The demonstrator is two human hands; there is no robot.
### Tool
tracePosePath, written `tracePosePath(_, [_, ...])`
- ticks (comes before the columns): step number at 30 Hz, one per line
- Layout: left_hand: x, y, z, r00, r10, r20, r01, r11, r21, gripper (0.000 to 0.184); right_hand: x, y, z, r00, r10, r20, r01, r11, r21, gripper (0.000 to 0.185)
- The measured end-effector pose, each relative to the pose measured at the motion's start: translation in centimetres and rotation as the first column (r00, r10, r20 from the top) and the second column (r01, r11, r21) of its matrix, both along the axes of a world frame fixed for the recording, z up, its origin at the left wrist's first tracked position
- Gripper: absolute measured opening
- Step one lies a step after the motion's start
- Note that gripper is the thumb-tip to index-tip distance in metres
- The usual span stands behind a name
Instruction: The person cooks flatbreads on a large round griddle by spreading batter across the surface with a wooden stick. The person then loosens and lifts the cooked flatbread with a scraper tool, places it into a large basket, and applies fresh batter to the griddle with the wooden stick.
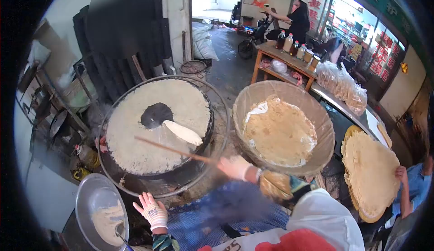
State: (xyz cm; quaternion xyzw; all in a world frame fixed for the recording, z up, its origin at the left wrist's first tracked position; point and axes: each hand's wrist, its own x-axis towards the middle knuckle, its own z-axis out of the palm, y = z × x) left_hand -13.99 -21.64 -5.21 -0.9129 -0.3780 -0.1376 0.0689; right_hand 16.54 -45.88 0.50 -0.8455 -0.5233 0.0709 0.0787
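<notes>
My right hand [234,167], in a white glove and blurred, is closed round a long thin wooden stick [174,150]. The stick reaches left over a large round griddle coated with pale batter [131,129]. A dark bare patch [157,115] shows at the griddle's middle, and a white elongated mass of batter [183,132] lies right of it. My left hand [153,209], gloved too, has its fingers spread near the griddle's front rim [174,191]. Left of it is a metal bowl [86,197] with pale batter and a ladle [119,231] inside.
A wide basket [283,164] holds a brown flat layer. At right, a person's hand [401,173] touches a large round flatbread [370,172]. Bottles stand on a wooden table [271,49], beside filled plastic bags [339,81]. Farther back, a person sits on a motorbike [260,34].
</notes>
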Motion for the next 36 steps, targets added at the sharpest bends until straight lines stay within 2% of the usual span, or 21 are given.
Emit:
tracePosePath(1, [-0.3,0.6,-0.1,1.0,0.019,0.008,-0.019,1.0,-0.004,0.061,-1.1,-1.8,0.5,0.998,0.067,0.014,-0.067,0.998,-0.007,0.034])
tracePosePath(3, [-0.9,1.7,-0.1,0.999,0.052,0.011,-0.052,0.998,0.024,0.061,-3.9,-4.9,5.3,0.974,-0.09,-0.208,0.072,0.993,-0.096,0.033])
tracePosePath(6, [-0.8,2.5,-0.7,0.986,0.147,0.076,-0.151,0.987,0.047,0.06,-3.1,-9.6,1.9,0.976,-0.059,-0.209,0.042,0.996,-0.084,0.033])
tracePosePath(7, [-0.7,2.5,-1.0,0.979,0.173,0.11,-0.18,0.982,0.056,0.057,-2.9,-10.6,1.4,0.978,-0.123,-0.168,0.094,0.981,-0.171,0.032])
tracePosePath(9, [2.0,-1.4,5.1,0.988,0.124,0.094,-0.1,0.968,-0.231,0.05,-2.8,-10.8,0.6,0.976,-0.173,-0.135,0.13,0.953,-0.275,0.032])
tracePosePath(10, [3.0,-3.3,4.5,0.965,-0.011,0.261,0.053,0.987,-0.155,0.05,-2.5,-10.4,0.2,0.983,-0.13,-0.131,0.108,0.981,-0.159,0.031])
tracePosePath(11, [4.3,-5.2,4.8,0.964,-0.105,0.244,0.148,0.975,-0.164,0.05,-1.9,-9.7,-0.1,0.989,-0.087,-0.118,0.083,0.996,-0.039,0.031])
tracePosePath(12, [5.7,-7.0,5.0,0.97,-0.143,0.195,0.18,0.965,-0.19,0.051,-1.8,-8.0,-0.4,0.997,-0.066,0.048,0.064,0.997,0.037,0.031])
tracePosePath(13, [6.2,-8.2,2.1,0.942,-0.226,0.249,0.259,0.96,-0.108,0.056,-1.1,-6.3,-0.6,0.997,-0.06,0.047,0.057,0.997,0.059,0.031])
tracePosePath(14, [6.9,-9.4,1.7,0.949,-0.242,0.202,0.275,0.948,-0.16,0.063,-0.5,-4.5,-0.1,0.998,-0.041,0.044,0.039,0.998,0.056,0.032])
tracePosePath(15, [7.2,-10.1,1.9,0.963,-0.215,0.162,0.248,0.944,-0.219,0.068,0.7,-2.3,-0.8,0.991,-0.076,0.11,0.081,0.996,-0.036,0.033])
tracePosePath(18, [6.3,-9.7,2.0,0.971,-0.199,0.136,0.219,0.963,-0.157,0.07,3.8,3.4,-1.4,0.972,-0.097,0.212,0.099,0.995,0.002,0.034])
tracePosePath(19, [5.6,-9.2,2.3,0.973,-0.193,0.124,0.211,0.965,-0.156,0.07,4.8,5.2,-1.7,0.971,-0.121,0.206,0.131,0.991,-0.037,0.035])
tracePosePath(20, [4.9,-8.7,3.1,0.975,-0.197,0.106,0.213,0.963,-0.168,0.068,5.2,6.6,-1.8,0.963,-0.173,0.207,0.172,0.985,0.022,0.036])
tracePosePath(23, [3.3,-7.1,2.1,0.968,-0.209,0.137,0.223,0.969,-0.102,0.065,5.0,10.0,0.3,0.973,-0.17,0.159,0.178,0.983,-0.038,0.036])
tracePosePath(25, [3.0,-6.3,1.5,0.971,-0.17,0.167,0.189,0.976,-0.105,0.064,3.9,9.8,0.6,0.987,-0.099,0.123,0.101,0.995,-0.014,0.037])
tracePosePath(27, [2.6,-5.7,1.4,0.986,-0.11,0.124,0.126,0.983,-0.13,0.067,1.0,9.3,3.3,0.995,-0.024,0.093,0.04,0.984,-0.175,0.039])
tracePosePath(30, [1.7,-4.6,1.5,0.986,-0.075,0.152,0.095,0.987,-0.126,0.066,3.4,7.7,-0.8,0.989,-0.105,0.109,0.125,0.973,-0.193,0.039])
tracePosePath(32, [1.5,-3.5,1.8,0.988,-0.054,0.146,0.073,0.989,-0.13,0.063,6.0,8.2,0.2,0.963,-0.226,0.145,0.242,0.964,-0.105,0.038])
tracePosePath(35, [0.5,-2.1,1.8,0.99,-0.034,0.135,0.047,0.994,-0.099,0.062,3.6,7.8,1.8,0.99,-0.113,0.089,0.116,0.993,-0.032,0.037])
tracePosePath(36, [0.3,-1.8,1.8,0.99,-0.027,0.141,0.039,0.996,-0.079,0.061,1.3,7.6,4.2,0.998,0.004,0.062,0.006,0.987,-0.164,0.033])
